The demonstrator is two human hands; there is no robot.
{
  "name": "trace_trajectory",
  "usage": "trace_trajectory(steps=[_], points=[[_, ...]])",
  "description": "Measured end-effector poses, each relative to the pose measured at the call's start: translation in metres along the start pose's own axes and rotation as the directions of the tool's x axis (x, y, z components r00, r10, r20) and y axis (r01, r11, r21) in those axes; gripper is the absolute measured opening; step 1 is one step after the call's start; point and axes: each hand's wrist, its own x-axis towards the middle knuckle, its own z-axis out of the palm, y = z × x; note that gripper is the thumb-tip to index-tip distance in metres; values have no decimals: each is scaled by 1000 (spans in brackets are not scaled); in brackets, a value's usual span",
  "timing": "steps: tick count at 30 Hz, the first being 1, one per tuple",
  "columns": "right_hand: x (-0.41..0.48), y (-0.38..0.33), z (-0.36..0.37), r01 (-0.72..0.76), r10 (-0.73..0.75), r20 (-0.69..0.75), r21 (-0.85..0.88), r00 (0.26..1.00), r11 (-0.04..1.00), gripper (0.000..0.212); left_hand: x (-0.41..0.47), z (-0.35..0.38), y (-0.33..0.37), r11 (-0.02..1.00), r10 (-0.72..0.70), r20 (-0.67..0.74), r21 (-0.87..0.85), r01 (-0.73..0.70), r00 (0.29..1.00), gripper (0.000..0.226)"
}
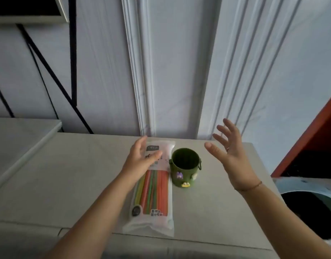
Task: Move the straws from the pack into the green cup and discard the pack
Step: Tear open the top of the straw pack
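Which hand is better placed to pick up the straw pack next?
Left. The left hand is over the far end of the straw pack, fingers open; the right hand is raised in the air beyond the green cup.

Left hand (140,157) reaches forward with relaxed fingers; right hand (228,152) is raised, fingers spread

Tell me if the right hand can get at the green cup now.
Probably yes: the right hand is open in the air beside the cup, and nothing stands between them.
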Motion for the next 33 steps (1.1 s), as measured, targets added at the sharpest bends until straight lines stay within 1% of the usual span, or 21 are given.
trace_trajectory(steps=[2,4,6,8,10,12,14,15,17,20,23,25,28,29,31,33], points=[[-14,-6,2,-13,13,-11,16,1000,1000,87,-10,0,2,989,-85,-52,120,91,995,66],[-30,-5,6,-34,34,4,19,999,999,84,-20,3,-3,948,-232,-43,213,236,972,73],[-42,-2,11,-57,57,8,24,998,998,79,-29,6,-6,889,-360,-44,285,357,932,81],[-50,0,17,-73,72,6,43,997,996,76,-33,9,-9,851,-404,-83,331,407,911,85],[-56,1,22,-86,87,-5,62,996,994,73,-36,11,-9,858,-434,-93,262,443,896,80],[-61,1,27,-97,99,-21,80,995,992,71,-38,9,-9,873,-471,-63,114,475,880,59],[-62,-1,31,-98,101,-25,96,995,991,69,-40,4,-8,862,-506,-37,14,507,861,38],[-62,-3,34,-97,100,-22,106,995,990,68,-41,0,-7,857,-516,-26,-7,516,856,34],[-60,-8,39,-90,93,-18,122,995,988,65,-45,-10,-4,853,-521,-18,-33,521,853,36],[-56,-17,50,-77,78,0,131,997,988,54,-51,-25,3,871,-487,-58,-107,480,872,33],[-50,-26,67,-91,88,35,117,996,989,43,-59,-37,15,922,-369,-103,-165,350,924,27],[-46,-33,79,-99,91,101,75,991,992,41,-65,-38,26,942,-292,-132,-212,261,947,26],[-41,-43,98,-135,119,216,59,969,989,44,-74,-35,43,965,-182,-174,-221,142,968,25],[-39,-45,102,-141,128,223,43,966,989,47,-77,-34,46,972,-146,-185,-210,106,972,24],[-35,-49,107,-152,154,194,-27,969,988,55,-82,-33,51,982,-92,-198,-181,56,976,24],[-32,-54,109,-173,177,181,-37,967,984,62,-86,-32,52,984,-64,-183,-178,31,981,28]])
